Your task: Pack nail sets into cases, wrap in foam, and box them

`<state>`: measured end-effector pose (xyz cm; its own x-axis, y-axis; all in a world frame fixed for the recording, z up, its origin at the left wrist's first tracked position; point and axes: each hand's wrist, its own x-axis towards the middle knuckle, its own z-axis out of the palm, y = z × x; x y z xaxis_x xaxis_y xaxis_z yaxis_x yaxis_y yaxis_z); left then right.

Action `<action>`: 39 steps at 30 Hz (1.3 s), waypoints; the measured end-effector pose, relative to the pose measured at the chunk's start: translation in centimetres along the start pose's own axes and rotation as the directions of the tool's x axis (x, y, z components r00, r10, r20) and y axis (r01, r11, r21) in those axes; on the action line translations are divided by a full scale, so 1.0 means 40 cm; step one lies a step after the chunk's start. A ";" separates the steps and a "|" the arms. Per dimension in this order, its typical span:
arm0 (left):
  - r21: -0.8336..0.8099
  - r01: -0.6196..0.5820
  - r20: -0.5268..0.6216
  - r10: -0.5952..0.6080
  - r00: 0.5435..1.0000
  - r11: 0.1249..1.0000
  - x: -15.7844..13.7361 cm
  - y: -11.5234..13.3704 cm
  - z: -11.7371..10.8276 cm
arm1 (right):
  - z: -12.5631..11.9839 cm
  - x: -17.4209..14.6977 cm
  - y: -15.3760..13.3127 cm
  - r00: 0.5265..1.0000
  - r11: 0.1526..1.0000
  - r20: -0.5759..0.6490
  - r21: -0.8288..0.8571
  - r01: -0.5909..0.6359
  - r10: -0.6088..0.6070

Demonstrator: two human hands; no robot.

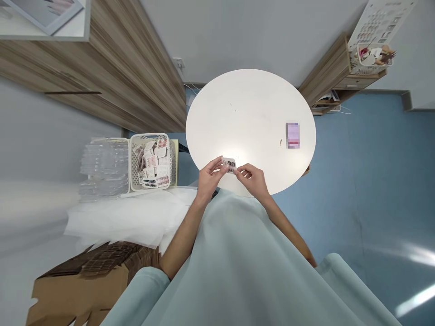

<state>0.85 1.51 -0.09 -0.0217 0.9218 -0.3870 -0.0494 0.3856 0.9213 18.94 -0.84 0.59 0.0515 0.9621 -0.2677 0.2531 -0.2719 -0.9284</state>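
A smooth blue floor [340,181] spreads to the right, and a tall wood-grained cabinet [136,81] with straight, flat faces stands at far left. Between them is the worktop [248,108], rounded, white and glossy, with a few small dark marks. At near left, flattened brown cardboard [78,290] is stacked with its layered edges showing; just beyond it lie thin, soft-looking white sheets [129,217]. Farther still on the left are ribbed, stacked clear plastic pieces [102,163] and a white perforated basket [172,163] full of small printed cards [156,160]. A rectangular purple item [292,136], its detail blurred, lies on the worktop's right side.

At the worktop's near edge, the left hand [209,179] has its grip nearly closed, pinching a small pale piece [229,165] with dark patterned spots between thumb and fingers. The right hand [253,179] has its fingers curled, thumb and forefinger at the piece's right edge; whether they pinch it I cannot tell.
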 end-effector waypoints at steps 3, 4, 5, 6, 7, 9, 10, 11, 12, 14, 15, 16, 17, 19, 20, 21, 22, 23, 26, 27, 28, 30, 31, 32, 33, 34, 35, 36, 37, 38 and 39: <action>-0.021 -0.007 0.014 0.008 1.000 1.000 -0.001 -0.010 -0.020 | -0.017 0.023 0.023 0.994 0.989 0.031 0.109 -0.105 0.102; -0.025 0.000 0.027 0.001 1.000 1.000 -0.002 -0.014 -0.026 | -0.023 0.029 0.029 0.990 0.981 0.061 0.139 -0.134 0.127; -0.025 0.011 0.040 -0.010 0.999 1.000 -0.002 -0.018 -0.032 | -0.027 0.033 0.033 0.986 0.975 0.088 0.159 -0.155 0.142; -0.023 0.024 0.050 -0.022 0.998 0.999 -0.003 -0.022 -0.036 | -0.030 0.037 0.037 0.983 0.971 0.109 0.169 -0.167 0.150; -0.020 0.035 0.057 -0.034 0.998 0.999 -0.004 -0.027 -0.039 | -0.031 0.039 0.040 0.981 0.970 0.123 0.173 -0.172 0.152; -0.017 0.052 0.054 -0.051 0.997 0.998 -0.004 -0.037 -0.044 | -0.029 0.041 0.046 0.978 0.968 0.145 0.179 -0.175 0.150; -0.018 0.057 0.048 -0.056 0.997 0.998 -0.003 -0.043 -0.046 | -0.026 0.043 0.051 0.976 0.968 0.158 0.179 -0.176 0.148; -0.019 0.060 0.043 -0.059 0.997 0.998 0.000 -0.051 -0.049 | -0.022 0.045 0.057 0.974 0.969 0.169 0.174 -0.178 0.148; -0.017 0.062 0.039 -0.061 0.997 0.998 0.005 -0.062 -0.053 | -0.016 0.049 0.066 0.972 0.969 0.178 0.165 -0.181 0.152; -0.001 0.069 0.026 -0.069 0.997 0.998 0.020 -0.091 -0.065 | 0.003 0.063 0.092 0.968 0.973 0.193 0.137 -0.187 0.159; 0.015 0.075 0.016 -0.075 0.997 0.997 0.031 -0.110 -0.074 | 0.017 0.074 0.110 0.967 0.976 0.199 0.116 -0.186 0.161; 0.036 0.082 0.000 -0.082 0.997 0.996 0.042 -0.133 -0.084 | 0.034 0.086 0.130 0.965 0.978 0.204 0.093 -0.185 0.163; 0.060 0.091 -0.016 -0.090 0.996 0.994 0.055 -0.158 -0.095 | 0.055 0.100 0.151 0.964 0.982 0.207 0.060 -0.180 0.164; 0.109 0.114 -0.054 -0.109 0.993 0.987 0.080 -0.212 -0.121 | 0.105 0.129 0.195 0.957 0.978 0.203 -0.069 -0.196 0.206; 0.140 0.127 -0.067 -0.119 0.991 0.982 0.093 -0.239 -0.135 | 0.132 0.141 0.216 0.948 0.965 0.202 -0.142 -0.222 0.247; 0.179 0.145 -0.086 -0.131 0.988 0.973 0.105 -0.265 -0.148 | 0.159 0.152 0.234 0.939 0.948 0.194 -0.204 -0.244 0.283; 0.229 0.161 -0.106 -0.140 0.984 0.960 0.116 -0.288 -0.162 | 0.185 0.159 0.250 0.929 0.931 0.197 -0.260 -0.258 0.313; 0.280 0.176 -0.119 -0.148 0.982 0.944 0.126 -0.308 -0.174 | 0.208 0.164 0.263 0.919 0.910 0.198 -0.314 -0.270 0.341; 0.375 0.209 -0.118 -0.177 0.977 0.903 0.152 -0.348 -0.203 | 0.256 0.167 0.285 0.895 0.854 0.194 -0.432 -0.290 0.402; 0.392 0.216 -0.109 -0.189 0.976 0.894 0.158 -0.355 -0.210 | 0.264 0.165 0.289 0.890 0.836 0.186 -0.462 -0.295 0.417; 0.407 0.220 -0.101 -0.196 0.975 0.886 0.163 -0.360 -0.217 | 0.270 0.163 0.291 0.886 0.819 0.175 -0.490 -0.300 0.430; 0.438 0.220 -0.101 -0.195 0.976 0.872 0.169 -0.363 -0.230 | 0.277 0.160 0.291 0.883 0.783 0.139 -0.536 -0.314 0.449; 0.449 0.217 -0.101 -0.192 0.976 0.867 0.169 -0.362 -0.238 | 0.279 0.158 0.289 0.885 0.768 0.115 -0.554 -0.321 0.452; 0.453 0.215 -0.100 -0.190 0.977 0.866 0.168 -0.359 -0.247 | 0.280 0.156 0.286 0.889 0.760 0.089 -0.562 -0.327 0.449; 0.450 0.211 -0.095 -0.188 0.978 0.868 0.164 -0.355 -0.258 | 0.282 0.155 0.281 0.896 0.759 0.066 -0.562 -0.330 0.439; 0.443 0.204 -0.087 -0.185 0.979 0.873 0.159 -0.350 -0.270 | 0.286 0.153 0.274 0.904 0.764 0.047 -0.554 -0.330 0.424; 0.434 0.193 -0.077 -0.177 0.981 0.880 0.151 -0.343 -0.284 | 0.290 0.150 0.266 0.913 0.775 0.033 -0.542 -0.325 0.406; 0.423 0.176 -0.069 -0.162 0.984 0.889 0.143 -0.334 -0.299 | 0.296 0.147 0.256 0.921 0.789 0.028 -0.526 -0.316 0.388; 0.410 0.158 -0.066 -0.143 0.987 0.898 0.133 -0.325 -0.316 | 0.303 0.144 0.244 0.928 0.804 0.030 -0.510 -0.305 0.371; 0.392 0.141 -0.069 -0.123 0.990 0.909 0.122 -0.315 -0.334 | 0.312 0.140 0.230 0.934 0.819 0.036 -0.495 -0.291 0.354; 0.372 0.124 -0.076 -0.103 0.992 0.920 0.111 -0.305 -0.354 | 0.323 0.137 0.214 0.940 0.832 0.048 -0.483 -0.274 0.337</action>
<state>-12.79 0.34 -13.55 -0.0921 0.8715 -0.4816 0.3230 0.4836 0.8135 8.93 1.84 -12.17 0.0872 0.8119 -0.5773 0.6626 -0.4800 -0.5750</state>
